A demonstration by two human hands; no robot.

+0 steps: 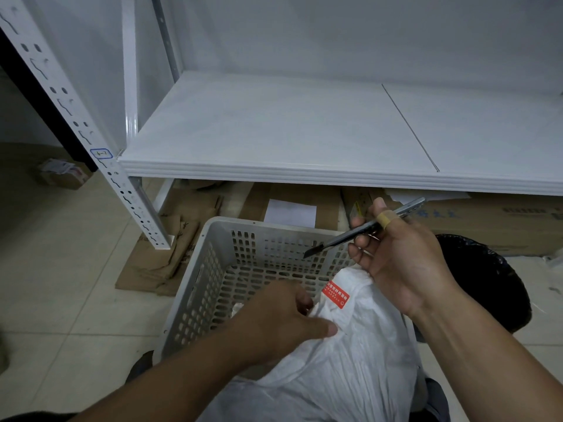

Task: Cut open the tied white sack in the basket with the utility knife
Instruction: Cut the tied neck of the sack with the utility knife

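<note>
Far left of the grips: slotted shelf post (pixel 76 123), flattened cardboard (pixel 170 239) on the floor. Left hand (pixel 280 318) clenches a fold of the white sack (pixel 350 360), which fills the grey basket's (pixel 195 287) near-right part. Red label (pixel 335 295) lies between the hands. Right hand (pixel 396 257) grasps the utility knife (pixel 350 234), blade out, above the sack and clear of it. Black bag (pixel 493 278) sits just right of that hand.

White sack (pixel 350 360), red label (pixel 336 295) lettered in white. Pale grey basket (pixel 195 300), walls patterned in slotted holes. Silver-grey utility knife (pixel 344 237), dark blade (pixel 312 252). White shelf (pixel 274 132), its post (pixel 61 95) punched with holes. Brown flattened cardboard (pixel 170 239). Black bag (pixel 487 269). Beige floor tiles (pixel 61 269).
</note>
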